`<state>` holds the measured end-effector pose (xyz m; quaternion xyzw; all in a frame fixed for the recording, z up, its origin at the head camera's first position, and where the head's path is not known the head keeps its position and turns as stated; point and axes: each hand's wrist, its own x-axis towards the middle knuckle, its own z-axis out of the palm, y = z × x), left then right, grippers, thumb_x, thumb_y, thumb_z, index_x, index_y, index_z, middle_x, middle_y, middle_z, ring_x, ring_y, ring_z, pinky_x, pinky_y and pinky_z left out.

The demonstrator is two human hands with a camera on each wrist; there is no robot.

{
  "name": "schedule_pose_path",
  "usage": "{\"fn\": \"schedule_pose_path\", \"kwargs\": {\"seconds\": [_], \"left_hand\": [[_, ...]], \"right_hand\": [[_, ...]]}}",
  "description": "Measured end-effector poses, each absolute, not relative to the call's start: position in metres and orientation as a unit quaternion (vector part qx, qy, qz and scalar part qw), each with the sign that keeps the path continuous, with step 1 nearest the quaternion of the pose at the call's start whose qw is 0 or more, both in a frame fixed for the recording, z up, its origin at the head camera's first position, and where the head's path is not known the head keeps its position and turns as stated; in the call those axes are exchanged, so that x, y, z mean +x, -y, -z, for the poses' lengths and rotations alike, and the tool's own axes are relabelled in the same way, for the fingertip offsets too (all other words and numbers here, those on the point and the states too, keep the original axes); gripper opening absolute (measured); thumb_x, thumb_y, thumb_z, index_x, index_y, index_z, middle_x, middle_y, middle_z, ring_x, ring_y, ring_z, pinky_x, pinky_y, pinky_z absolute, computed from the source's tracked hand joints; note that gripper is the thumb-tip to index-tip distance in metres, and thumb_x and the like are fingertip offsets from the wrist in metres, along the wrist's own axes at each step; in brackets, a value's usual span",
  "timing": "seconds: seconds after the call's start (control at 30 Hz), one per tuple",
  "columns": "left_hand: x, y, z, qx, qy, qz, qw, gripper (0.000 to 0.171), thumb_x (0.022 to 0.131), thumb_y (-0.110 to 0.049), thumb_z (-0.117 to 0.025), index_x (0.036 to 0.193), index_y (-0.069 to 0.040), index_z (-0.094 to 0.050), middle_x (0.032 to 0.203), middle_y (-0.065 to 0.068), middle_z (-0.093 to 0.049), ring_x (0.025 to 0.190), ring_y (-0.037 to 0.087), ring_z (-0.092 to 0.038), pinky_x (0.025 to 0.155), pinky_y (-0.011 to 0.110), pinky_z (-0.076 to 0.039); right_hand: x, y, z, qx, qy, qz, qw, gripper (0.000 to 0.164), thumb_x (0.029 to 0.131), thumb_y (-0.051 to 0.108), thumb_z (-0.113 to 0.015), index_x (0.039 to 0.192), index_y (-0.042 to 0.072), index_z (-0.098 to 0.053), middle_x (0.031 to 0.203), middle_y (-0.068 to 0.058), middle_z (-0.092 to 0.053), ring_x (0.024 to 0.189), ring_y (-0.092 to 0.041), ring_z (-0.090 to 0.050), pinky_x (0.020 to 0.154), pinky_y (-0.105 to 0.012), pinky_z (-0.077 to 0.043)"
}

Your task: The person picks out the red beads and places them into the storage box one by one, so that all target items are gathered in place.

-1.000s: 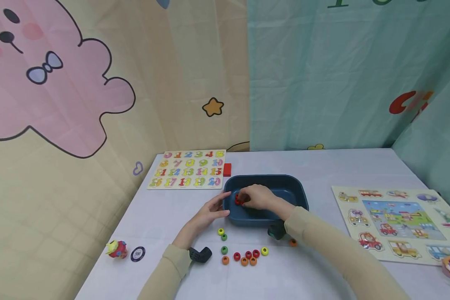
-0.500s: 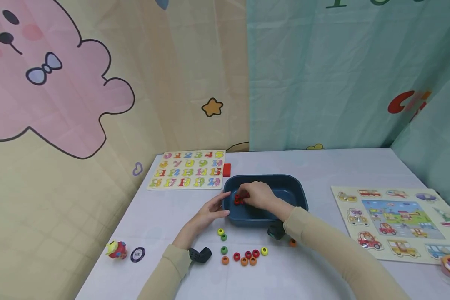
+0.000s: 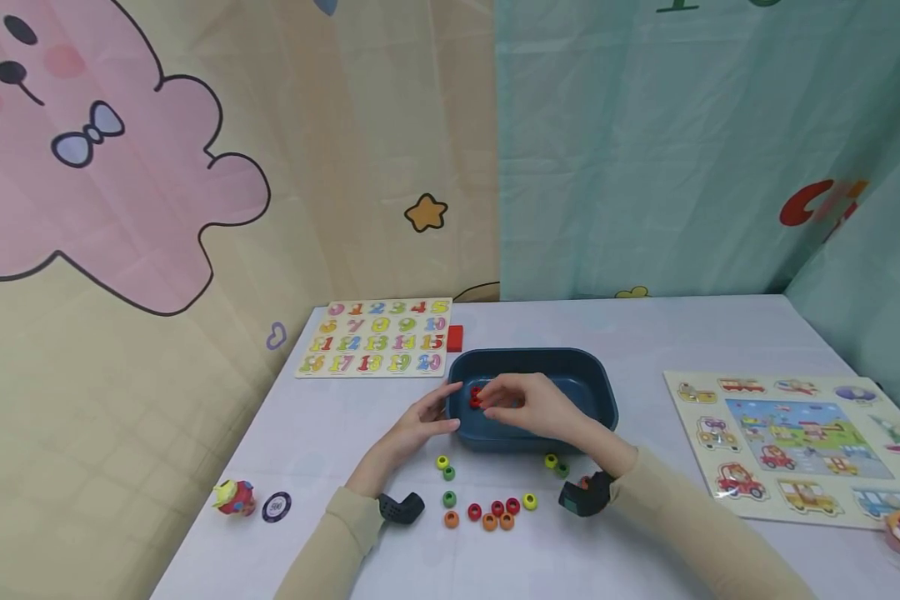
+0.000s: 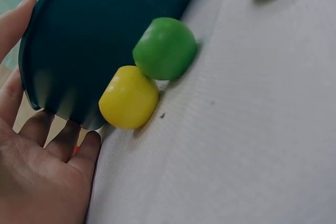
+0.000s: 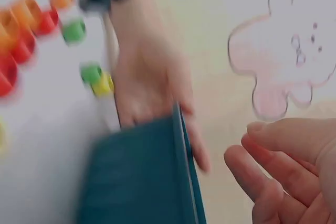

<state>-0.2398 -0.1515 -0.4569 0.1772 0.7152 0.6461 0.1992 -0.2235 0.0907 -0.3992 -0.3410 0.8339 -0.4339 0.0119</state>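
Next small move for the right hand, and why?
I'd likely have the right hand reach down for one of the loose red beads on the table: its fingers look empty, only red shows among the beads inside the blue tray, and the left hand is at the tray's end.

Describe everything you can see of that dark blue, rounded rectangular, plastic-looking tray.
The dark blue, rounded rectangular, plastic-looking tray is open-topped, with a flat floor, raised walls and a thin rim. It sits upright on the white cloth-covered table. Small, round red beads lie inside, near its left end. The person's left hand touches that end, fingers spread. The right hand is over the interior; whether it touches the tray is unclear.
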Motion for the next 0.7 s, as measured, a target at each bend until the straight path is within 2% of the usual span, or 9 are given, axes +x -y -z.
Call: {"fn": "schedule_pose_path", "kwargs": {"seconds": [0.17, 0.37, 0.57, 0.7], "left_hand": [[-0.234, 0.15, 0.448, 0.187, -0.717, -0.641, 0.198, 0.058, 0.087, -0.007, -0.054, 0.14, -0.012, -0.029, 0.149, 0.006, -0.006, 0.133, 0.025, -0.016, 0.104, 0.04, -0.022], [-0.243, 0.152, 0.464, 0.18, -0.713, -0.648, 0.196, 0.057, 0.087, -0.008, -0.056, 0.138, -0.018, -0.034, 0.149, 0.001, -0.008, 0.132, 0.021, -0.018, 0.104, 0.039, -0.023], [-0.246, 0.151, 0.47, 0.178, -0.716, -0.65, 0.184, 0.057, 0.086, -0.011, -0.058, 0.137, -0.022, -0.036, 0.148, -0.002, -0.011, 0.132, 0.019, -0.02, 0.104, 0.039, -0.024], [-0.246, 0.152, 0.47, 0.174, -0.719, -0.648, 0.182, 0.056, 0.085, -0.013, -0.059, 0.136, -0.024, -0.037, 0.148, -0.004, -0.012, 0.132, 0.018, -0.02, 0.104, 0.039, -0.023]], "right_hand": [[-0.189, -0.098, 0.405, -0.39, -0.812, 0.429, 0.058, 0.022, 0.082, 0.028, -0.064, 0.102, 0.018, -0.063, 0.093, 0.009, -0.065, 0.074, -0.003, -0.056, 0.058, -0.022, -0.048], [-0.166, -0.105, 0.423, -0.39, -0.808, 0.426, 0.114, 0.022, 0.08, 0.018, -0.067, 0.102, 0.017, -0.064, 0.096, 0.003, -0.064, 0.077, -0.002, -0.057, 0.065, -0.024, -0.05], [-0.16, -0.112, 0.442, -0.369, -0.814, 0.419, 0.157, 0.033, 0.076, 0.026, -0.071, 0.107, 0.017, -0.062, 0.1, 0.007, -0.062, 0.087, -0.008, -0.057, 0.075, -0.025, -0.049], [-0.161, -0.114, 0.451, -0.372, -0.811, 0.417, 0.174, 0.036, 0.074, 0.027, -0.072, 0.108, 0.02, -0.061, 0.102, 0.011, -0.061, 0.089, -0.006, -0.056, 0.077, -0.023, -0.048]]}}
